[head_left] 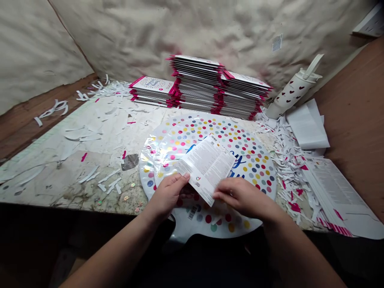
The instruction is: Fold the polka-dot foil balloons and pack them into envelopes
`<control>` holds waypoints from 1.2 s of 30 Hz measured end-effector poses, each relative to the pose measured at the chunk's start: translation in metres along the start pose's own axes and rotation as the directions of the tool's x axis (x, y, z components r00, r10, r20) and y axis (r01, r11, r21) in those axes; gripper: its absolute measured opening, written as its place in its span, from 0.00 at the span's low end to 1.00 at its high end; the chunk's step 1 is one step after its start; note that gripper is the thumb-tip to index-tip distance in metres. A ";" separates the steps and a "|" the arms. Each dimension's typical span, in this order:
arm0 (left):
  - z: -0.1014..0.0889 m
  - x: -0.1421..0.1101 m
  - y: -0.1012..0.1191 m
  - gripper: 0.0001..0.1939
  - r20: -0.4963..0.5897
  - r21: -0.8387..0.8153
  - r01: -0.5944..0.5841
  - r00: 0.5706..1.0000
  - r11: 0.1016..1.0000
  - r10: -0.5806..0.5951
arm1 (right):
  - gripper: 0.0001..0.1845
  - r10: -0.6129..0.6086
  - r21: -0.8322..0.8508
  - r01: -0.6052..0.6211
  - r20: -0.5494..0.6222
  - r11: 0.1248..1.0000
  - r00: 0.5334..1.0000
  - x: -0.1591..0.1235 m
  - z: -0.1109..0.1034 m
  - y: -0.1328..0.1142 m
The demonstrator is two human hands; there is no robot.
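My left hand [168, 196] grips the lower left edge of a white printed label card [207, 168] with dense small text and a barcode at its far corner. My right hand [243, 198] pinches the card's lower right edge. The tilted card lies just above a round polka-dot paper plate [250, 160] in glossy clear wrap, and both hands hover over the plate. The card and my hands hide the plate's middle, where blue lettering partly shows.
Stacks of flat packaged card sets [198, 84] with pink edges stand behind the plate. Shredded paper strips [288, 168] lie to the right, near a heart-patterned white bottle [292, 90] and white sheets [307, 124]. The worn table [75, 176] is littered with scraps, and padded cloth [180, 28] lines the back.
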State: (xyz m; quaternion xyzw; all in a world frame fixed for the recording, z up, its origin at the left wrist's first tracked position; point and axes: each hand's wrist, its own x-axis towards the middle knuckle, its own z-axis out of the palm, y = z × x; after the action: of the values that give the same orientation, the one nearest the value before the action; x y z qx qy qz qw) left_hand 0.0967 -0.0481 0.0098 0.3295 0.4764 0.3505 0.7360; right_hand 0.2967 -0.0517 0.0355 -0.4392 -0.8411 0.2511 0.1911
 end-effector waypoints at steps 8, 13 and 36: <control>0.017 0.004 -0.001 0.19 0.016 0.414 -0.200 0.977 0.888 0.213 | 0.06 0.108 0.156 -0.112 0.031 0.981 0.994 -0.006 -0.012 -0.012; 0.017 -0.002 0.014 0.12 0.000 0.629 -0.324 0.909 0.707 0.416 | 0.15 0.109 -0.110 -0.112 -0.034 0.988 0.993 -0.023 -0.041 -0.010; -0.138 0.150 0.219 0.19 0.078 0.965 0.162 0.574 -0.206 0.815 | 0.14 0.373 0.427 -0.153 -0.498 0.891 0.783 -0.021 -0.027 0.063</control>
State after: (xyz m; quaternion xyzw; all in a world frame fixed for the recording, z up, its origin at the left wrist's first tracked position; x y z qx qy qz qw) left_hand -0.0313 0.2152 0.0728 0.7255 0.6521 0.1863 -0.1172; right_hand 0.3631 -0.0322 0.0176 -0.5655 -0.6131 0.2847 0.4724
